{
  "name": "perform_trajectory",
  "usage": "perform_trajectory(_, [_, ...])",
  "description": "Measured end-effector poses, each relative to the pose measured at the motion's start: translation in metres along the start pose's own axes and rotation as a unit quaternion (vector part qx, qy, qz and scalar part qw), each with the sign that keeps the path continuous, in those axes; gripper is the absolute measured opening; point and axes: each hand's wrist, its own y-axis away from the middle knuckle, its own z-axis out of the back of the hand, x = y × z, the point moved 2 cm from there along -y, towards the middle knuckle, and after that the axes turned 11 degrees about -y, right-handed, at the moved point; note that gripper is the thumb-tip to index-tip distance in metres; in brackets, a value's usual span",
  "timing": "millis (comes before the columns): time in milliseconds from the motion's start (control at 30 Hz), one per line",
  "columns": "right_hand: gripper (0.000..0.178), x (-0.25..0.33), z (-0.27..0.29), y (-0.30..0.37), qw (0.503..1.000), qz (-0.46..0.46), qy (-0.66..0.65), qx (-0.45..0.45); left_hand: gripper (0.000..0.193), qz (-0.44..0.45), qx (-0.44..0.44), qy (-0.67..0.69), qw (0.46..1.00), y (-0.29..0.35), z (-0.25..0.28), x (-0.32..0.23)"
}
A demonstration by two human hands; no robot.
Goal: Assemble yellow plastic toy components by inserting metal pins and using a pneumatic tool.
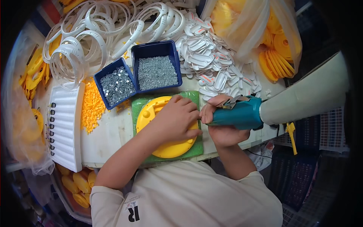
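A yellow round plastic housing (170,151) with raised details and a cut-out lies on a green mat (140,106) in front of me. My left hand (177,117) rests across its right side, thumb and fingers apart, fingertips toward the screwdriver's front end. My right hand (223,130) is closed around a teal power screwdriver (242,113), which lies nearly level and points left at my left fingers. A long off-white tube (306,96) extends from the tool's back end. The driver's tip is hidden by my fingers.
Two blue bins (177,66) of small metal parts stand behind the mat. Around them lie white plastic pieces (200,53), white rings (100,41) and small orange parts (92,106). A white ridged foam tray (66,125) is left; bagged yellow parts (280,45) are back right.
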Motion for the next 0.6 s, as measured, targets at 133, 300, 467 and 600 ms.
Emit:
perform_trajectory(133, [0.100, -0.011, 0.003, 0.005, 1.000, 0.005, -0.021, -0.008, 0.045, 0.002, -0.008, -0.008, 1.000, -0.001, -0.003, 0.001])
perform_trajectory(300, [0.096, -0.020, 0.007, 0.005, 1.000, 0.003, -0.024, -0.019, 0.039, 0.010, 0.018, 0.013, 1.000, 0.000, -0.003, -0.001])
perform_trajectory(467, [0.093, -0.023, 0.008, 0.007, 1.000, -0.021, -0.009, -0.013, 0.048, -0.001, 0.023, -0.020, 1.000, -0.001, -0.005, -0.002])
perform_trajectory(600, [0.097, -0.020, 0.003, 0.006, 0.998, -0.021, 0.033, -0.047, 0.048, -0.006, -0.007, -0.025, 1.000, 0.002, -0.005, -0.004])
